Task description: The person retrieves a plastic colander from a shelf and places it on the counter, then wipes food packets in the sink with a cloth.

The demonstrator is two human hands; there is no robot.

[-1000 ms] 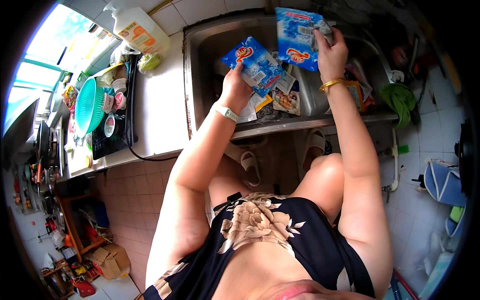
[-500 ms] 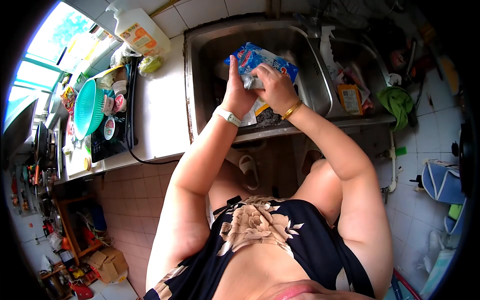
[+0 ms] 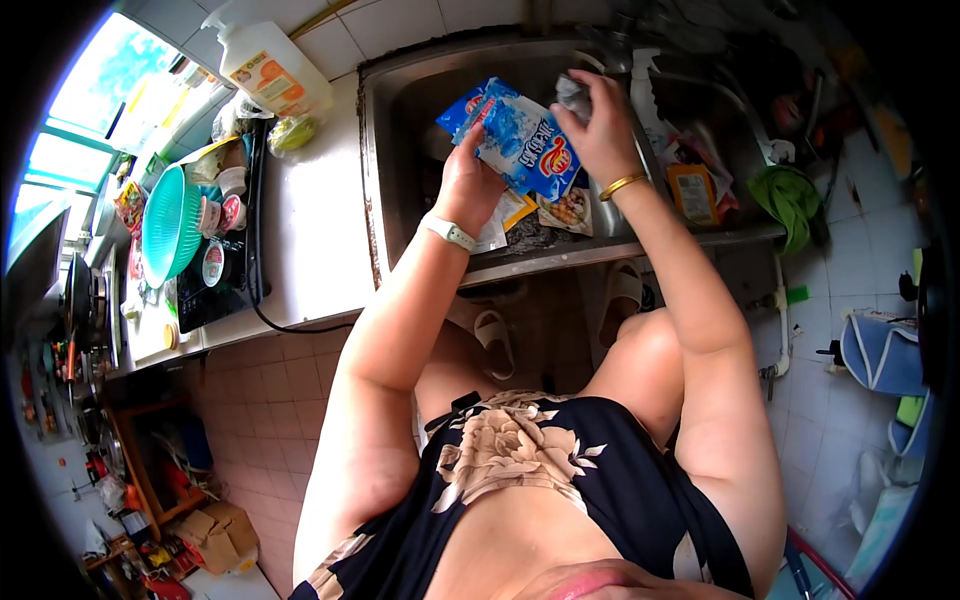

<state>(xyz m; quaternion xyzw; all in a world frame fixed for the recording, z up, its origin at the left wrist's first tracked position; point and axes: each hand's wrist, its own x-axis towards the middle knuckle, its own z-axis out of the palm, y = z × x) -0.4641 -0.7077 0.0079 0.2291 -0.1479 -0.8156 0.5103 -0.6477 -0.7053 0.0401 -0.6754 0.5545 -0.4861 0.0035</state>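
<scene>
Two overlapping blue packets (image 3: pixel 527 140) with red and white logos are pinched between the thumb and fingers of my left hand (image 3: pixel 471 185), above the left sink basin (image 3: pixel 410 100). To their right, my right hand (image 3: pixel 600 125) grips a small crumpled grey thing (image 3: pixel 573 95) between thumb and fingers, apart from the packets. Below them in the basin lie a packet with a food picture (image 3: pixel 568 212) and a yellow-edged packet (image 3: pixel 517 212).
An orange packet (image 3: pixel 693 194) lies in the right basin, with a green cloth (image 3: pixel 790 205) over its edge. Left on the counter (image 3: pixel 315 220) are a large pump bottle (image 3: pixel 272 70), a turquoise basket (image 3: pixel 170 228) and small cups. A black cable hangs along the counter's front.
Both blue packets are now together in my left hand. My right hand came over to them, then moved away right with the crumpled grey thing.
</scene>
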